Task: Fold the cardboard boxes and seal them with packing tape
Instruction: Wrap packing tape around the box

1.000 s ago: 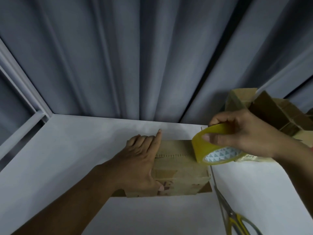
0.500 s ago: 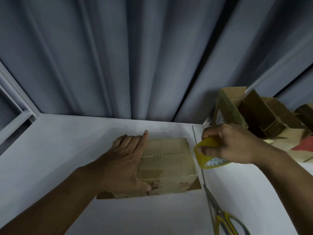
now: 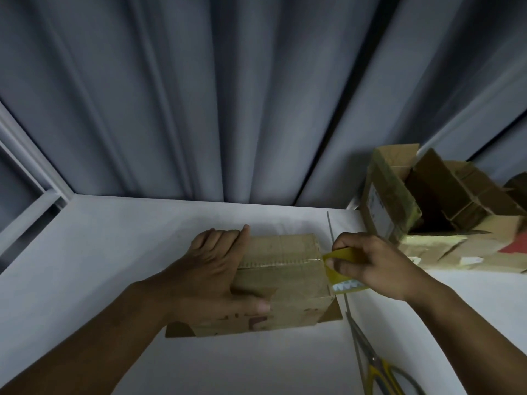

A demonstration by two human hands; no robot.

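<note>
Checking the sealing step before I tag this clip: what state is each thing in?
cardboard box: flaps folded shut, held down.
left hand: flat, pressing the box top.
tape roll: at the box's right edge, gripped.
right hand: fingers curled round the tape roll.
scissors: lying flat, untouched.
open box: at far right, top flaps up.

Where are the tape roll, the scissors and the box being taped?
tape roll (image 3: 341,255), head view, yellow band between finger and thumb.
scissors (image 3: 373,362), head view, where blades meet yellow handles.
cardboard box (image 3: 285,280), head view, its top face.
</note>
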